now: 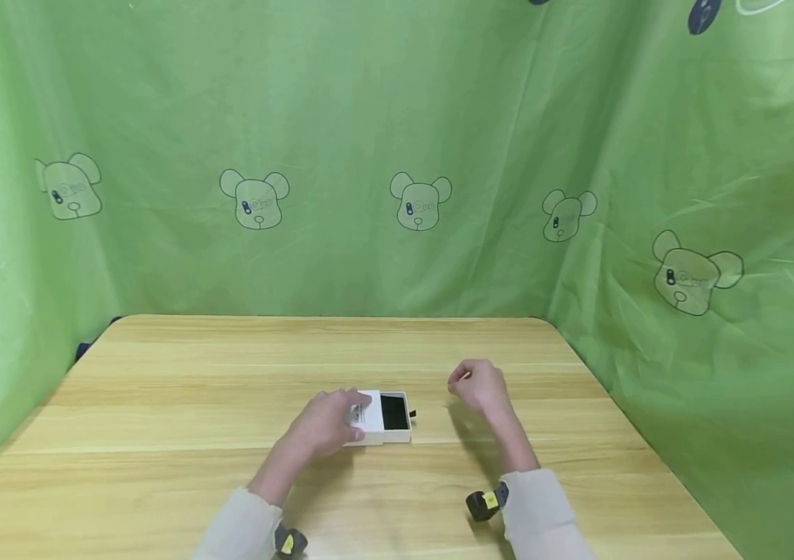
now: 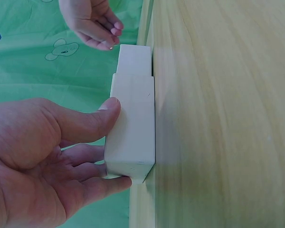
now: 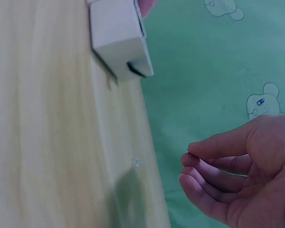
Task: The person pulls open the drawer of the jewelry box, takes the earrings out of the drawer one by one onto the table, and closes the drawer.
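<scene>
A white sliding drawer box (image 1: 369, 420) lies on the table, its inner tray (image 1: 397, 437) pulled partly out to the right. Black lining (image 1: 394, 412) shows inside the tray, and a short black pull tab (image 1: 414, 414) sticks out at its end. My left hand (image 1: 327, 420) grips the box sleeve, thumb on the near side in the left wrist view. Right of the box, my right hand (image 1: 482, 386) is raised above the table. Its thumb and index finger pinch a tiny glinting piece (image 3: 188, 151), mostly hidden by the fingertips; I cannot tell its kind.
A tiny shiny clear thing (image 3: 137, 163) lies on the wooden table (image 1: 159, 482) below the right hand. Green cloth (image 1: 341, 257) with bear-head drawings hangs behind the table and along both sides. Each wrist wears a small black camera (image 1: 484, 504).
</scene>
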### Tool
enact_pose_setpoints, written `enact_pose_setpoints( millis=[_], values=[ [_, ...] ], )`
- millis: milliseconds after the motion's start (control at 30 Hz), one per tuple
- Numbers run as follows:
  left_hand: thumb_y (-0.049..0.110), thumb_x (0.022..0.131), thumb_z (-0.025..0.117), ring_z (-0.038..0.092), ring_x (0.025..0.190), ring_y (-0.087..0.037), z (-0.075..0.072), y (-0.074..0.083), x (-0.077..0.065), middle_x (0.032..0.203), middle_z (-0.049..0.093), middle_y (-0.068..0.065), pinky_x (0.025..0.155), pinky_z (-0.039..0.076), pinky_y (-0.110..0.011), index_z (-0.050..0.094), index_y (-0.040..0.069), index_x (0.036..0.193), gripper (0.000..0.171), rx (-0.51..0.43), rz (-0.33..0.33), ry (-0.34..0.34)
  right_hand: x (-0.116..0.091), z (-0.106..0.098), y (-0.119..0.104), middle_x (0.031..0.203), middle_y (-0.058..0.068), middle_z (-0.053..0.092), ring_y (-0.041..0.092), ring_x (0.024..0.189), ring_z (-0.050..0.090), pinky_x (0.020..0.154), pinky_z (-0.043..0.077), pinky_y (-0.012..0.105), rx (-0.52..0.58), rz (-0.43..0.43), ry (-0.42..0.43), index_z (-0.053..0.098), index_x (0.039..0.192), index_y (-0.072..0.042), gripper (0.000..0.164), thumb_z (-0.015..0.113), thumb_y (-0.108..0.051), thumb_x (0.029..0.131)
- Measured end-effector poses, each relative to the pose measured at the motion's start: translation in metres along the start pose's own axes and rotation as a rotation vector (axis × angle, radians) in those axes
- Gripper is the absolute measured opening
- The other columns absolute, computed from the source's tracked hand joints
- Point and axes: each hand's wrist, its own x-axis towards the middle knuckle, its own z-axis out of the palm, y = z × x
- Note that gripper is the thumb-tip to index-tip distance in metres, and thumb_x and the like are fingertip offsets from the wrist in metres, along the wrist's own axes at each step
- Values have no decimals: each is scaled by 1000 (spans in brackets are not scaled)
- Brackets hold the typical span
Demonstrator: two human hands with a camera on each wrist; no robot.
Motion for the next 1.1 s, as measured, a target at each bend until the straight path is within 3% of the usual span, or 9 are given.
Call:
enact_pose_setpoints(
  millis=[267,567,767,1100],
  values=[
    [10,83,81,51,134,-48,1,-1,2,151,52,-18,114,40,-61,64,11,136,56,-7,10,1,2,4,12,85,11,73,23,78,63,72,54,38,-46,13,-7,73,87,-4,7,69,-3,82],
    [10,82,82,51,134,-49,0,-1,1,151,52,-18,114,40,-62,64,11,135,56,-6,12,5,3,6,19,97,16,71,26,80,59,66,50,34,-33,57,-42,73,90,-2,9,68,-2,83],
    [10,81,82,50,134,-50,0,-1,0,150,52,-19,114,40,-63,64,10,135,56,-5,13,7,4,7,23,76,8,64,10,51,42,48,36,20,10,94,-75,72,93,-1,11,64,0,85],
    [11,83,82,50,135,-49,1,0,0,151,52,-17,114,39,-62,64,12,136,56,1,-1,6,6,8,28,58,0,54,5,45,36,43,30,15,39,98,-103,71,94,1,10,64,0,87]
  ],
)
